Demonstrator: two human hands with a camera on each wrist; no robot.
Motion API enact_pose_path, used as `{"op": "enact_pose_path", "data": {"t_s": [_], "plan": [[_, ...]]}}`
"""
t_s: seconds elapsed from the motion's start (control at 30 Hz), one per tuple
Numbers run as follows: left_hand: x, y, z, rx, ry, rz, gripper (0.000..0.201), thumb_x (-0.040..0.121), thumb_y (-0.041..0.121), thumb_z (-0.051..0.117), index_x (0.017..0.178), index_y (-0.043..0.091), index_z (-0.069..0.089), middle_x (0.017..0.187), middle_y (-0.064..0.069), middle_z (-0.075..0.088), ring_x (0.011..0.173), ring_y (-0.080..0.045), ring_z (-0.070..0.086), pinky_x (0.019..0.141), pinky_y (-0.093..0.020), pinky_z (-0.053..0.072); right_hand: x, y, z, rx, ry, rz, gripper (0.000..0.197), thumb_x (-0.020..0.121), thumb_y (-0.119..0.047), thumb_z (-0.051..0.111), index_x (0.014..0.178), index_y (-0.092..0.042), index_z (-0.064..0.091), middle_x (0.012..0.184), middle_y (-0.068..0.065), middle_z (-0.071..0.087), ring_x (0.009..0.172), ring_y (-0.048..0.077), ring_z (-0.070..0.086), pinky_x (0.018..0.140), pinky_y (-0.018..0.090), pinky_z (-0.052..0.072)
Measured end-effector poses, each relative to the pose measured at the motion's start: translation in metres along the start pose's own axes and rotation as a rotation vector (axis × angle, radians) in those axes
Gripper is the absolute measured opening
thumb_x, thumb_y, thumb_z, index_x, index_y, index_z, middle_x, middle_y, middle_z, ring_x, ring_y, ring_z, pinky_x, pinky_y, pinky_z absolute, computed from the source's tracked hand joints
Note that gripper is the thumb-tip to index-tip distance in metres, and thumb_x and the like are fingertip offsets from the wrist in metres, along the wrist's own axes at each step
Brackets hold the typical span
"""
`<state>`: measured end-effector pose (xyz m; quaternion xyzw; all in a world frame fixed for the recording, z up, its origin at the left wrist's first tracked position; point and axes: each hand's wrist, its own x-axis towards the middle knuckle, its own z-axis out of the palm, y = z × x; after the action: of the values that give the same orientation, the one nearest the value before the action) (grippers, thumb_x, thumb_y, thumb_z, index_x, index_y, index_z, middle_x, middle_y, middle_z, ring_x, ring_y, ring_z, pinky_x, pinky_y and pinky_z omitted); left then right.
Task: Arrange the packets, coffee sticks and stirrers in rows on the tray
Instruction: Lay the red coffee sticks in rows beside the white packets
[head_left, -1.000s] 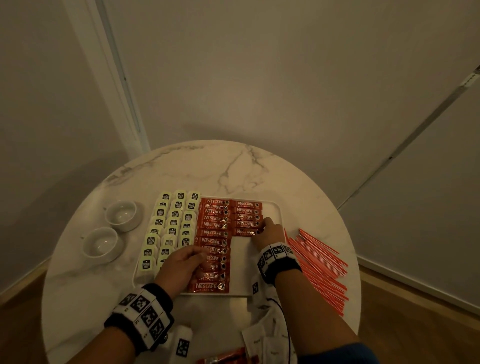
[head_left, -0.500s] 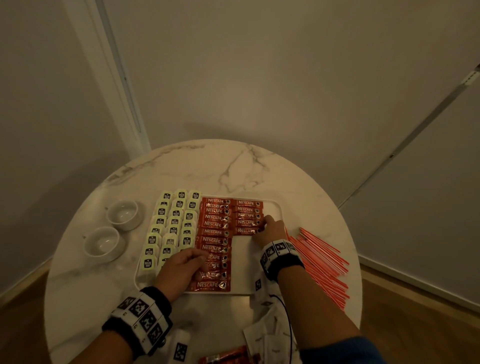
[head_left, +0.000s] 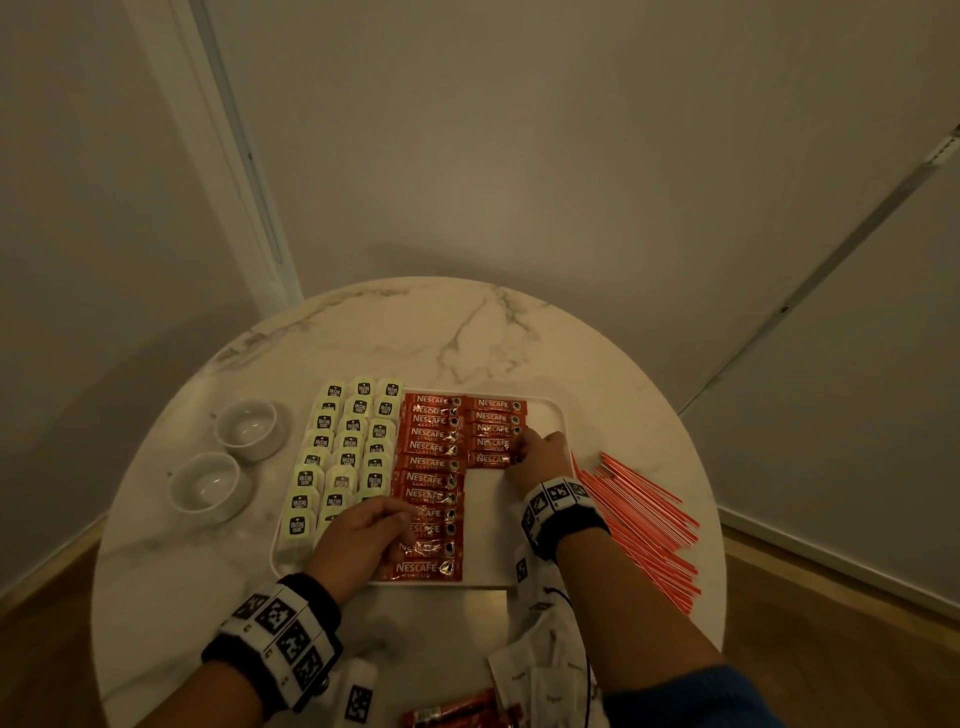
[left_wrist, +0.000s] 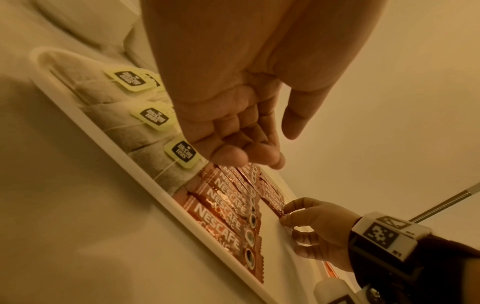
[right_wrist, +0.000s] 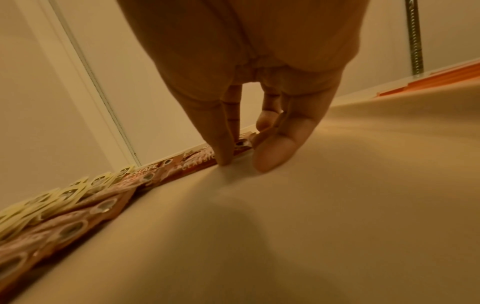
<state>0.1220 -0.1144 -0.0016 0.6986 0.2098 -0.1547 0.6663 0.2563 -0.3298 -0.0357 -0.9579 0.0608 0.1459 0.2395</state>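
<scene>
A white tray (head_left: 488, 525) holds three columns of tea bag packets (head_left: 343, 457) on its left. Beside them runs a long column of red coffee sticks (head_left: 431, 478), then a short second column. My right hand (head_left: 519, 452) pinches the right end of the nearest stick (head_left: 491, 460) in that short column; in the right wrist view thumb and finger straddle that stick (right_wrist: 205, 160). My left hand (head_left: 400, 519) rests its loosely curled fingertips on the long column and holds nothing (left_wrist: 246, 158). Orange stirrers (head_left: 639, 519) lie heaped on the table right of the tray.
Two white cups (head_left: 247, 428) (head_left: 205, 486) stand left of the tray on the round marble table (head_left: 467, 338). Loose white packets (head_left: 540, 649) and a few red sticks (head_left: 457, 714) lie near the table's front edge. Walls close in behind.
Hardly anything differs. My right hand has edged slightly toward the far side at the stick's end; my left hand stays on the long column.
</scene>
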Motion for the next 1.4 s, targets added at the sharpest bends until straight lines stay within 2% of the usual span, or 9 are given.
{"op": "enact_pose_path", "data": {"t_s": [0.27,0.63,0.77,0.87,1.03,1.1,1.2,1.3,1.4], "plan": [[0.000,0.001,-0.002,0.012,0.003,-0.004,0.016,0.096,0.007,0.051,0.098,0.010,0.066,0.069,-0.003,0.067,0.059,-0.017,0.054,0.049,-0.025,0.042,0.004,0.000,0.003,0.014,-0.012,0.016,0.024,0.089,-0.016,0.054,0.112,-0.023,0.058,0.124,0.008,0.041,0.069,0.010,0.039,0.078,0.025,0.039],[0.000,-0.001,-0.001,0.001,0.008,-0.025,0.015,0.097,0.008,0.051,0.100,0.010,0.066,0.071,-0.004,0.066,0.059,-0.016,0.053,0.051,-0.026,0.041,0.003,-0.004,-0.001,0.009,-0.028,0.007,0.031,0.093,-0.021,0.053,0.124,-0.023,0.051,0.127,0.008,0.040,0.078,0.014,0.043,0.079,0.026,0.039],[-0.003,0.001,-0.001,0.018,0.004,-0.021,0.015,0.097,0.008,0.051,0.100,0.011,0.066,0.074,-0.006,0.065,0.061,-0.014,0.054,0.052,-0.021,0.046,-0.001,-0.007,-0.005,0.087,-0.003,0.044,0.038,0.087,-0.024,0.061,0.121,-0.018,0.045,0.123,0.010,0.043,0.094,0.026,0.054,0.081,0.034,0.046],[-0.010,0.001,0.002,0.081,-0.005,0.017,0.014,0.095,0.007,0.053,0.099,0.010,0.066,0.081,-0.009,0.066,0.063,-0.013,0.056,0.053,-0.015,0.048,-0.013,-0.002,-0.015,0.153,0.026,0.055,0.048,0.080,-0.029,0.071,0.118,-0.016,0.045,0.120,0.009,0.043,0.092,0.027,0.056,0.079,0.037,0.048],[-0.037,-0.015,0.010,0.462,-0.213,0.097,0.014,0.090,0.023,0.064,0.104,0.027,0.062,0.098,0.004,0.064,0.088,-0.012,0.061,0.076,-0.024,0.051,-0.085,0.012,-0.031,0.134,-0.049,-0.125,0.033,0.082,-0.034,0.072,0.110,-0.022,0.057,0.106,-0.001,0.054,0.087,0.012,0.053,0.072,0.023,0.041],[-0.048,-0.023,0.016,0.713,-0.345,0.124,0.025,0.087,0.031,0.067,0.111,0.029,0.058,0.101,0.007,0.060,0.091,-0.009,0.058,0.084,-0.027,0.051,-0.127,0.018,-0.026,0.093,-0.174,-0.218,0.025,0.085,-0.034,0.069,0.106,-0.026,0.060,0.099,-0.007,0.057,0.083,0.007,0.053,0.066,0.019,0.039],[-0.065,-0.033,0.029,1.052,-0.519,0.168,0.052,0.083,0.043,0.067,0.129,0.027,0.050,0.119,0.005,0.054,0.103,-0.008,0.053,0.091,-0.026,0.047,-0.185,0.030,-0.008,-0.031,-0.381,-0.311,0.022,0.087,-0.027,0.065,0.108,-0.029,0.062,0.096,-0.012,0.057,0.083,0.005,0.052,0.074,0.020,0.044],[-0.077,-0.055,0.041,1.321,-0.622,0.257,0.080,0.076,0.054,0.069,0.142,0.024,0.035,0.133,0.002,0.044,0.118,-0.017,0.044,0.100,-0.032,0.040,-0.228,0.047,0.013,-0.215,-0.398,-0.271,0.020,0.091,-0.031,0.056,0.109,-0.024,0.060,0.105,-0.005,0.060,0.092,0.012,0.056,0.083,0.025,0.046],[-0.082,-0.077,0.052,1.402,-0.620,0.368,0.090,0.073,0.058,0.067,0.144,0.024,0.025,0.134,-0.001,0.039,0.119,-0.021,0.040,0.102,-0.041,0.041,-0.255,0.061,0.031,-0.239,-0.369,-0.160,0.028,0.090,-0.044,0.055,0.109,-0.023,0.054,0.108,-0.001,0.059,0.095,0.016,0.057,0.083,0.026,0.047]]}}
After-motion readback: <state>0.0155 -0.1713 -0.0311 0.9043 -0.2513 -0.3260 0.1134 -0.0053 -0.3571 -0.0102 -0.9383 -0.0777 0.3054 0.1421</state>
